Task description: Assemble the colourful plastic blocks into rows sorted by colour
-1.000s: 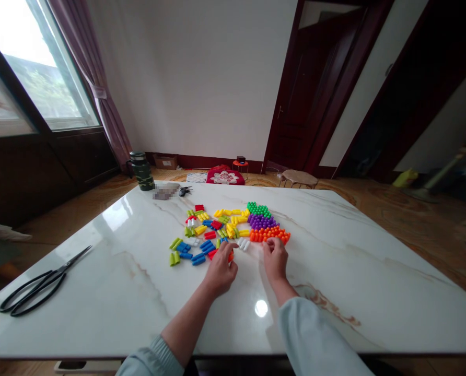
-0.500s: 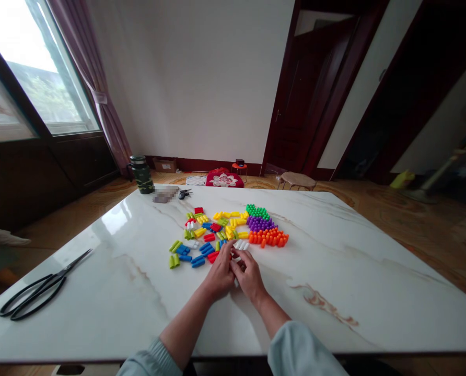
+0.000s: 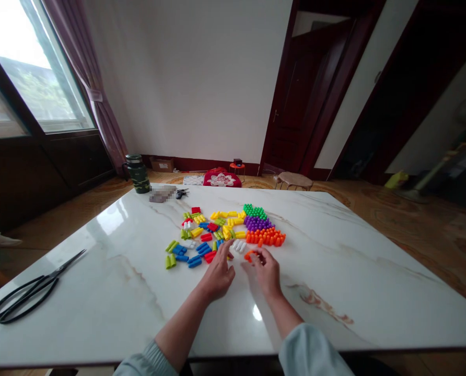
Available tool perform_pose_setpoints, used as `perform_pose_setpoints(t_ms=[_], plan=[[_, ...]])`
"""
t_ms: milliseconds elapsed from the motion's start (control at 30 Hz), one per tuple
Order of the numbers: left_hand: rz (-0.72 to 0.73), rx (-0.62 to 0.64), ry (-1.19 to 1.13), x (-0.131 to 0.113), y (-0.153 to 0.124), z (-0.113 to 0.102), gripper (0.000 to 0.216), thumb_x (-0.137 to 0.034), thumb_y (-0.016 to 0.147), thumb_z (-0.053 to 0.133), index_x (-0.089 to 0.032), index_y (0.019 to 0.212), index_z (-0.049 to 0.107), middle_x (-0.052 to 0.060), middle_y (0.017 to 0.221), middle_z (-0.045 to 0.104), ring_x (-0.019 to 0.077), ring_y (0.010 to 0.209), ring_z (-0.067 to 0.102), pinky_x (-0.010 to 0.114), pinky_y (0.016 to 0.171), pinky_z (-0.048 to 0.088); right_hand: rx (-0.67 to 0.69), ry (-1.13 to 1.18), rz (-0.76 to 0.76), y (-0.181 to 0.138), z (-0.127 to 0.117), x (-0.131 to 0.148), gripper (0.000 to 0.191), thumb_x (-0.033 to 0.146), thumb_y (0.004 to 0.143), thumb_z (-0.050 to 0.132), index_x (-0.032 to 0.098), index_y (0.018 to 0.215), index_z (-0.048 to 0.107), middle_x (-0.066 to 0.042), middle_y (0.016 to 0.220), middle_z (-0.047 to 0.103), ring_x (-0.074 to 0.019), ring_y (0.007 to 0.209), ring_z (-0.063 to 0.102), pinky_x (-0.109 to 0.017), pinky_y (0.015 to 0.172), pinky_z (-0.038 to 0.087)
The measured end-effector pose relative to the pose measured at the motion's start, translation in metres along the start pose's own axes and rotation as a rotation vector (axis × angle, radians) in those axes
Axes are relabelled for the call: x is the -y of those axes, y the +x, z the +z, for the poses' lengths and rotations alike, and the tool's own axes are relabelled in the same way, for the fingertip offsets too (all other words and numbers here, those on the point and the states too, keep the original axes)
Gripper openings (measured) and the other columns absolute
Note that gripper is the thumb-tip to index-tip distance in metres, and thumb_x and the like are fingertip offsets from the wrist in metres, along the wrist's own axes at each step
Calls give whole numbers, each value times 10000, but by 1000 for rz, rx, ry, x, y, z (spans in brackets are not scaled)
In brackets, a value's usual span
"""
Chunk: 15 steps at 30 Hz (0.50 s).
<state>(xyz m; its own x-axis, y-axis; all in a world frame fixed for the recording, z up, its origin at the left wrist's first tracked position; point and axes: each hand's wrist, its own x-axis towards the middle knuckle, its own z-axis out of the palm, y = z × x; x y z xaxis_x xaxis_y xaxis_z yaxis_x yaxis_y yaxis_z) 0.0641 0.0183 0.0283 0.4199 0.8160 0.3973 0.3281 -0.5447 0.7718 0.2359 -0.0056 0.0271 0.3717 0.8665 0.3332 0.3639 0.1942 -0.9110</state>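
My right hand (image 3: 267, 269) pinches an orange plastic toy block (image 3: 251, 256) just above the table, in front of the standing orange blocks (image 3: 266, 237). Apart from it, my left hand (image 3: 219, 274) has its fingers stretched out and thumb away, and I see nothing in its grasp. Its fingertips are beside a red block (image 3: 210, 257) and the white blocks (image 3: 239, 245). Purple blocks (image 3: 258, 223) and green blocks (image 3: 255, 211) stand in rows behind the orange ones. Blue blocks (image 3: 194, 261), yellow blocks (image 3: 235, 221) and lime-green blocks (image 3: 171, 261) lie left of them in small groups.
Long black-handled scissors (image 3: 35, 292) lie on the left of the white marble-patterned table (image 3: 111, 308). A camouflage flask (image 3: 137, 175), a blurred-out item (image 3: 162, 194) and small black clippers (image 3: 182, 194) are at the far left edge. A round stool (image 3: 294, 180) stands beyond the table.
My hands were together over the table; now they are apart. The right hand has moved right with the orange block showing in its fingers, and the left hand's fingers have straightened.
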Motion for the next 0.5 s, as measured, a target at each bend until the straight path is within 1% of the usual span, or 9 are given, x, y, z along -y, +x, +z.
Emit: perform_pose_setpoints(t_ms=[33,67,133,200,300,367,433,500], plan=[[-8,5,-1,-1,0,0,818,-10,721,463,-253,1470,241,108,1368,430,163,978,558,393,933,498,-78,-79,-32,6,-13,-7,263,404,822,543,175,897,649,-72,903,685,-178,725,610,-302,688,498],[-15,9,-1,-3,-1,-1,809,-17,730,467,-260,1468,240,106,1362,431,160,968,556,382,911,505,-124,-174,-70,13,-25,-14,269,403,821,531,174,890,654,-86,928,681,-188,754,610,-313,707,493],[-25,10,3,-4,-1,-1,795,-29,746,474,-270,1467,238,102,1351,433,157,953,553,365,881,513,-149,-329,-134,27,-47,-27,282,407,821,496,172,839,652,-94,875,669,-200,745,600,-337,725,485],[-26,12,8,-4,-1,-2,790,-35,752,481,-273,1465,236,98,1330,446,155,938,552,353,856,516,-133,-404,-173,37,-59,-38,297,410,827,467,173,830,647,-97,857,658,-203,741,600,-345,729,485],[-21,16,16,-4,0,-2,781,-36,753,489,-269,1457,247,93,1286,476,155,924,552,341,827,519,-110,-417,-192,45,-61,-47,315,424,813,485,165,902,641,-111,916,658,-194,714,612,-342,714,498],[-15,10,21,-4,0,-2,778,-34,754,491,-271,1456,251,93,1284,481,154,923,553,336,816,520,-143,-415,-170,46,-57,-52,344,438,788,524,159,962,626,-121,954,664,-185,679,619,-336,693,505],[-11,5,26,-5,0,-2,776,-34,758,491,-271,1457,252,95,1292,477,152,918,553,335,812,521,-186,-420,-131,45,-54,-55,357,439,762,557,160,977,614,-116,934,677,-186,669,627,-331,685,506],[-15,6,28,-5,0,-2,773,-35,762,489,-267,1459,250,97,1289,475,148,905,552,337,810,522,-204,-428,-102,45,-51,-57,327,418,748,567,165,950,615,-105,878,690,-198,690,636,-330,694,505]])
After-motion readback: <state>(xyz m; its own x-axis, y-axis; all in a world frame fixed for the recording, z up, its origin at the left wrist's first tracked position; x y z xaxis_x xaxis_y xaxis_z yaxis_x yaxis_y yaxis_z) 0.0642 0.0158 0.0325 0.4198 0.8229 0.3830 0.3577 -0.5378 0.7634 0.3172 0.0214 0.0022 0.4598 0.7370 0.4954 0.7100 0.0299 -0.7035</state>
